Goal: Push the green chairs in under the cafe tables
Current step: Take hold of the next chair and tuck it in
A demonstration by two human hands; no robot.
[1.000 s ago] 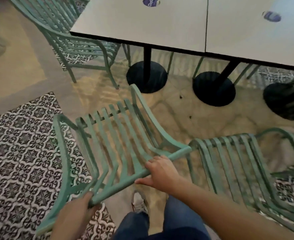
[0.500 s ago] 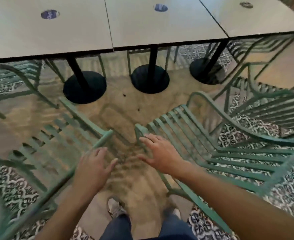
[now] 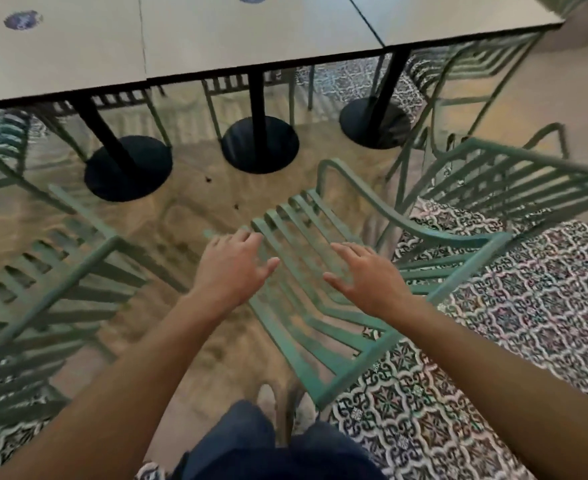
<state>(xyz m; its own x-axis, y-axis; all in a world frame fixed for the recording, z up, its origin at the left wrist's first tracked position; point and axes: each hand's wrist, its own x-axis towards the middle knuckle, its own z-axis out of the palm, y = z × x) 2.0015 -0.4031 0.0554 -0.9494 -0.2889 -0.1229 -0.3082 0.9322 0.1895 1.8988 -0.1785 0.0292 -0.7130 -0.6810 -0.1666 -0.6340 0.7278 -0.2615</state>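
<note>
A green slatted metal chair [image 3: 323,327] stands straight in front of me, its seat angled toward the white cafe tables [image 3: 237,39]. Both my hands hover over its slats with fingers spread and holding nothing: my left hand [image 3: 233,268] near the seat's left front corner, my right hand [image 3: 365,275] over the seat's middle. Whether they touch the slats I cannot tell. A second green chair [image 3: 53,271] stands to my left, a little way back from the table edge. A third green chair [image 3: 514,188] stands to the right.
Three black round pedestal bases [image 3: 261,143] stand under the tables. More green chairs are tucked in at the far side [image 3: 244,88] and far right [image 3: 472,60]. Patterned tile [image 3: 514,327] covers the floor at right; my shoes and legs are at the bottom centre.
I have let go of the left chair's backrest and turned right. Both hands have moved over the seat of the middle chair, which now lies straight ahead.
</note>
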